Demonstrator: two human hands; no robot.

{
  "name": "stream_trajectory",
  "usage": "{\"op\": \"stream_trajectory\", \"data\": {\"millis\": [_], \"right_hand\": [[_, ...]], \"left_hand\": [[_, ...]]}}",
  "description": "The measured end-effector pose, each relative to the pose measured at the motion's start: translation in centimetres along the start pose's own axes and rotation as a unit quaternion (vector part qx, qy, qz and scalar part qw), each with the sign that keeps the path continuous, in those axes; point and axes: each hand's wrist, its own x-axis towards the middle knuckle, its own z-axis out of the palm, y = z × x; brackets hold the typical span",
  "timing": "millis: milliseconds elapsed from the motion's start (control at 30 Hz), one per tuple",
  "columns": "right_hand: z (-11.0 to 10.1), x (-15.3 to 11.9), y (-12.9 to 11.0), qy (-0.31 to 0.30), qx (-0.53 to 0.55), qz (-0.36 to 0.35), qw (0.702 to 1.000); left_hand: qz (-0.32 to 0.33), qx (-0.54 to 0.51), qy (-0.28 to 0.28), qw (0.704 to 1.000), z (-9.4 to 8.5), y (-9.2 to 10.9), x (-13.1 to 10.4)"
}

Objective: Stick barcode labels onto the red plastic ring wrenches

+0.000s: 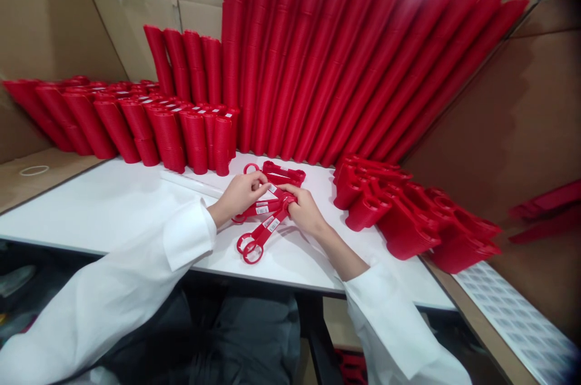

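Note:
My left hand (239, 192) and my right hand (305, 210) meet over a small bunch of red plastic scoops (261, 230) lying on the white table (113, 203). Both hands grip the scoops near their bowl ends. The long handles, each with a white label and a ring end, point toward me. One more red scoop (284, 173) lies just behind my hands. Both arms wear white sleeves.
Tall leaning stacks of red scoops (336, 64) fill the back against cardboard walls. Shorter stacks (136, 121) stand at the back left. A loose pile of red scoops (408, 215) lies at the right. A sheet of white labels (512, 312) lies at the lower right.

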Motion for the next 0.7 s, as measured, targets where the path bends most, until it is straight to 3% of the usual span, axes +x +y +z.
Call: {"op": "stream_trajectory", "data": {"millis": [133, 200, 300, 467, 700], "right_hand": [[0.1, 0.0, 0.2, -0.004, 0.011, 0.001, 1.0], [0.1, 0.0, 0.1, 0.0, 0.015, -0.002, 1.0], [0.0, -0.1, 0.1, 0.004, 0.026, -0.005, 1.0], [-0.1, 0.0, 0.5, 0.021, 0.031, 0.003, 0.999], [-0.3, 0.3, 1.1, 0.081, 0.034, 0.041, 0.995]], "left_hand": [[0.054, 0.183, 0.064, 0.98, 0.2, 0.3, -0.3], [0.06, 0.225, 0.117, 0.965, 0.0, 0.2, -0.2], [0.017, 0.229, 0.168, 0.959, -0.5, -0.3, 0.2], [-0.032, 0.123, 0.116, 0.985, -1.3, -1.4, 0.7], [0.013, 0.07, 0.126, 0.989, -1.0, -1.4, 0.5]]}}
